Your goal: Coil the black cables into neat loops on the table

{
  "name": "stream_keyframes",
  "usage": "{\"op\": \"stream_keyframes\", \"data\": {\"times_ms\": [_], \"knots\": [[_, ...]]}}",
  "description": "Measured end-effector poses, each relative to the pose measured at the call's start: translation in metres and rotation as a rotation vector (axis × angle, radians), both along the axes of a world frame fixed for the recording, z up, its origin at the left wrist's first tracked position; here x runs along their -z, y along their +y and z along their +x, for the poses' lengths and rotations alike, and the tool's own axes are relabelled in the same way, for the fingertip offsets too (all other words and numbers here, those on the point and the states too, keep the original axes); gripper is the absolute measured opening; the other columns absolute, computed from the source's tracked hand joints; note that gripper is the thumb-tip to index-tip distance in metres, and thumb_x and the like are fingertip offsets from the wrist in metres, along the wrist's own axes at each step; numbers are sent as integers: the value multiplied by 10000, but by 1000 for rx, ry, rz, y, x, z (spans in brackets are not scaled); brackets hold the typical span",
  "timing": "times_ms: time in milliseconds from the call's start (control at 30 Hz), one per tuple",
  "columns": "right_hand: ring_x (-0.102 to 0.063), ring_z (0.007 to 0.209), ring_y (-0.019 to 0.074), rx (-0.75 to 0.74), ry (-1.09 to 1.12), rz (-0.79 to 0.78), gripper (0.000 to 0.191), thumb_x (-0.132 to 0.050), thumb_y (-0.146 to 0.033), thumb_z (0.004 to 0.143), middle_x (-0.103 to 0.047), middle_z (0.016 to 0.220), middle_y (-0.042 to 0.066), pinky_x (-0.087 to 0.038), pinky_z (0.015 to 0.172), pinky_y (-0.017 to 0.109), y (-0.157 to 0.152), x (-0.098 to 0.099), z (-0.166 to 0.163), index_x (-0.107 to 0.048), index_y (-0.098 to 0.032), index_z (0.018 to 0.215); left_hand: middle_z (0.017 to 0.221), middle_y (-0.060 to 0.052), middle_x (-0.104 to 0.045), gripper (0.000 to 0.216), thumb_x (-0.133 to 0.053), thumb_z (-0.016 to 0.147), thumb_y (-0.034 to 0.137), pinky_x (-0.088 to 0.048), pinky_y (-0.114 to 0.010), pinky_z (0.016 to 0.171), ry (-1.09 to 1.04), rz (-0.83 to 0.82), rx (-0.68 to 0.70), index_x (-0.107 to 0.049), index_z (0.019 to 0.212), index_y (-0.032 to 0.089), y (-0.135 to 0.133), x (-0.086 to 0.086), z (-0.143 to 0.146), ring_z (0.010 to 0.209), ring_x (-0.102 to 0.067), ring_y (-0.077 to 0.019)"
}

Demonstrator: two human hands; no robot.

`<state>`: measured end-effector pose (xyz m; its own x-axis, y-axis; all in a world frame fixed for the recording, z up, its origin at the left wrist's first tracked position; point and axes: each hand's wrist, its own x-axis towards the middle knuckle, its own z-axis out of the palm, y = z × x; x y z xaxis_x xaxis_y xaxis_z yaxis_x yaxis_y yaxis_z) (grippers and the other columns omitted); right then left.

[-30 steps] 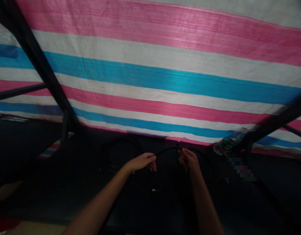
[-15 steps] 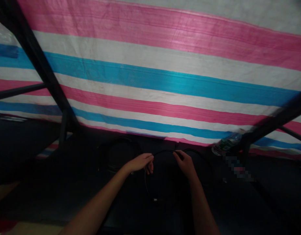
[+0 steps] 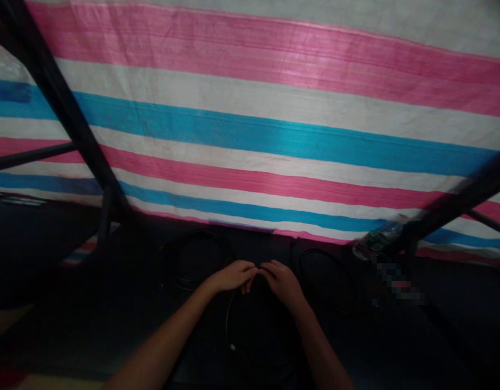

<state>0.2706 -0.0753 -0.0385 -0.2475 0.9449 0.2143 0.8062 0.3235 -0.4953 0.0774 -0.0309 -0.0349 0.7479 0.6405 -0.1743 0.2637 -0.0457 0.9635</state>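
My left hand (image 3: 233, 275) and my right hand (image 3: 281, 283) meet over a dark table (image 3: 111, 303), fingertips touching. Both are closed on a thin black cable (image 3: 228, 319). The cable hangs below the hands in a loop, and a small pale plug shows at its low end. A coiled black cable (image 3: 196, 260) lies on the table just behind my left hand. Another dark cable loop (image 3: 326, 271) lies to the right of my right hand. The scene is very dim, so the cable between the fingers is hard to make out.
A pink, white and blue striped tarp (image 3: 274, 135) hangs behind the table. Black metal frame bars (image 3: 66, 119) cross at left and right. A plastic water bottle (image 3: 375, 238) lies at the right by the frame. A pale floor patch shows at the lower left.
My right hand has moved left along the cable until it meets my left hand. The arc of cable that stood between the hands is gone, and the hanging loop has shifted left.
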Motion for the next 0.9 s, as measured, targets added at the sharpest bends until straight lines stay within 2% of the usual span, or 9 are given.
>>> {"op": "stream_keyframes", "data": {"times_ms": [167, 333, 467, 533, 667, 767, 900], "knots": [[-652, 811, 202, 154, 38, 48, 266, -518, -366, 940, -682, 905, 72, -466, 717, 287, 6, 2, 21, -731, -229, 1020, 605, 31, -551, 340, -434, 910, 512, -421, -232, 481, 64, 67, -21, -505, 891, 181, -3, -6, 0, 511, -555, -132], [-653, 795, 219, 283, 156, 144, 315, -510, -414, 933, -688, 891, 86, -475, 735, 316, 12, -2, 53, -728, -196, 993, 655, 8, -586, 386, -402, 923, 545, -446, -249, 539, 76, 75, -70, -507, 858, 179, -9, -11, -6, 569, -584, -141], [-654, 816, 236, 387, 224, 255, 328, -504, -425, 925, -710, 926, 108, -481, 780, 343, 14, -3, 66, -723, -185, 968, 706, -18, -625, 426, -399, 914, 584, -472, -269, 588, 24, 26, -99, -503, 852, 176, -14, -7, -4, 610, -604, -153], [-656, 827, 239, 438, 224, 282, 343, -483, -426, 933, -713, 932, 115, -480, 790, 345, 14, -4, 66, -719, -179, 970, 721, -21, -637, 399, -394, 928, 554, -466, -271, 610, -2, 41, -96, -507, 858, 178, -16, -4, -1, 636, -603, -157], [-658, 831, 243, 500, 211, 295, 386, -461, -454, 937, -716, 925, 124, -477, 793, 344, 13, -2, 62, -717, -168, 974, 762, -16, -626, 276, -420, 936, 425, -437, -263, 684, -1, 214, -155, -510, 836, 185, -21, -2, 4, 719, -582, -153], [-657, 828, 254, 563, 226, 334, 433, -452, -492, 930, -723, 944, 140, -474, 792, 356, 13, 0, 63, -721, -159, 993, 810, -7, -597, 126, -522, 867, 312, -412, -247, 675, 21, 305, -226, -473, 884, 196, -29, -3, 7, 723, -552, -141], [-660, 836, 273, 650, 223, 354, 502, -436, -536, 921, -730, 956, 162, -465, 783, 361, 12, -1, 67, -729, -138, 1010, 823, -16, -585, 97, -516, 849, 242, -398, -254, 663, 76, 354, -241, -450, 910, 205, -39, -3, 11, 719, -552, -150]]}}
